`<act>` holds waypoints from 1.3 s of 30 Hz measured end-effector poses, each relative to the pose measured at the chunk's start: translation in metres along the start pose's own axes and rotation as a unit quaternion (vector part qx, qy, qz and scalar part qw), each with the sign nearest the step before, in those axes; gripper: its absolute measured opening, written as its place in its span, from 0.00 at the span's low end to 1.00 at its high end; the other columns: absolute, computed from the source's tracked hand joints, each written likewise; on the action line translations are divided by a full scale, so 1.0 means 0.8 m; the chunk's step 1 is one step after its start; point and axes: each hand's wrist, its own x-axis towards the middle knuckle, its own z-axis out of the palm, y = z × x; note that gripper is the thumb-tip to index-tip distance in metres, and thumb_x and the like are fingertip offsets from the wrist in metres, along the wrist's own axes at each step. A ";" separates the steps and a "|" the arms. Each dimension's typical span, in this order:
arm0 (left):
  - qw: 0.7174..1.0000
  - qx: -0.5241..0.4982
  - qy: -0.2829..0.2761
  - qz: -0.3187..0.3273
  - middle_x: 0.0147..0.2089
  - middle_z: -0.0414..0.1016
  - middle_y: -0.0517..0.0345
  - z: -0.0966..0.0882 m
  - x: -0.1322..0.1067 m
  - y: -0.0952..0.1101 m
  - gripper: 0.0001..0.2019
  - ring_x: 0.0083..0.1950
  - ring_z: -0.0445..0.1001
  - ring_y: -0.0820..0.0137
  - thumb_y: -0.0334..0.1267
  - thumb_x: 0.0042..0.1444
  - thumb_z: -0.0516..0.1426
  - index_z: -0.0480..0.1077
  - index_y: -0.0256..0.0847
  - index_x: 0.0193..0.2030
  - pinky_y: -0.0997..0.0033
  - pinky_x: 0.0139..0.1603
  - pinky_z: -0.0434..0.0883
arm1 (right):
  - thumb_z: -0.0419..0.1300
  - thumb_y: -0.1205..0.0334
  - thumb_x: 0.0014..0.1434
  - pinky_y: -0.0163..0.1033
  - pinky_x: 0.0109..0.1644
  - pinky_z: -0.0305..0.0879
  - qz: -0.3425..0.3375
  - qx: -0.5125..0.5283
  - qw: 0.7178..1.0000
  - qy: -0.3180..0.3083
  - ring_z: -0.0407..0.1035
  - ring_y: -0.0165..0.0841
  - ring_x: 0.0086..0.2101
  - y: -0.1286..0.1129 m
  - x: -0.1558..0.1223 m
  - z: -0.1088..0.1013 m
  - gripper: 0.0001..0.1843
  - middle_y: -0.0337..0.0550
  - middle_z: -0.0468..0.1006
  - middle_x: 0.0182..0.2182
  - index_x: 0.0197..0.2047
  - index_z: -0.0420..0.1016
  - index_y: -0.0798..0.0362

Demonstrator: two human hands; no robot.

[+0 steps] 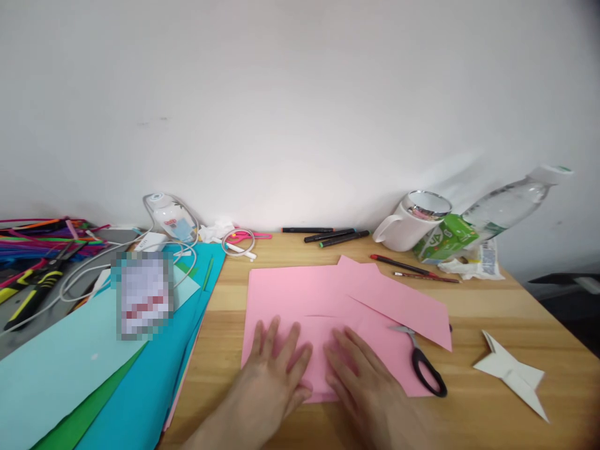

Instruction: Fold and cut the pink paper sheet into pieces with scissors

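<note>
My left hand (274, 365) lies flat with fingers spread on the near part of a pink paper sheet (300, 294) on the wooden table (229, 350). My right hand (363, 375) rests flat beside it on the same sheet, fingers stretched out toward the left hand. The paper shows a fold or raised edge just beyond my fingertips. A second pink piece (403, 303) lies across the sheet's right side. Black-handled scissors (424, 365) lie on the paper just right of my right hand.
Blue, teal and green paper sheets (94, 375) are stacked on the left. A folded white paper shape (513, 373) lies at the right. At the back stand a white mug (410, 222), a tilted water bottle (510, 203), a green carton (443, 240), markers (335, 236), pencils and cables.
</note>
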 end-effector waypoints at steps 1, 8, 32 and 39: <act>1.000 -0.001 -0.002 0.000 0.64 0.60 0.51 0.000 0.000 0.000 0.23 0.61 0.59 0.45 0.51 0.60 0.46 0.60 0.50 0.60 0.40 0.55 0.59 | 0.43 0.64 0.64 0.48 0.46 0.72 0.001 -0.002 1.000 0.003 0.65 0.45 0.52 -0.003 0.000 0.002 0.18 0.55 0.74 0.49 0.45 0.73 0.56; 1.000 0.012 -0.018 -0.001 0.62 0.63 0.52 -0.009 0.004 -0.003 0.21 0.61 0.60 0.48 0.48 0.59 0.50 0.62 0.52 0.59 0.44 0.55 0.58 | 0.42 0.67 0.64 0.48 0.43 0.71 0.034 -0.021 0.999 0.029 0.69 0.45 0.47 -0.008 0.010 -0.001 0.19 0.55 0.77 0.43 0.39 0.74 0.55; 0.998 0.039 -0.036 -0.017 0.64 0.60 0.49 -0.001 0.020 0.008 0.24 0.58 0.63 0.44 0.48 0.60 0.48 0.61 0.41 0.60 0.47 0.50 0.65 | 0.44 0.78 0.57 0.64 0.46 0.65 -0.064 -0.025 0.997 0.028 0.48 0.59 0.60 -0.033 -0.023 0.004 0.22 0.66 0.68 0.51 0.52 0.67 0.60; 0.998 0.030 -0.037 -0.039 0.66 0.55 0.53 0.016 0.013 0.008 0.29 0.61 0.59 0.44 0.54 0.55 0.50 0.57 0.47 0.62 0.47 0.55 0.62 | 0.43 0.80 0.55 0.64 0.47 0.64 -0.100 -0.010 0.995 0.023 0.50 0.58 0.59 -0.038 -0.035 0.003 0.26 0.63 0.68 0.52 0.54 0.66 0.61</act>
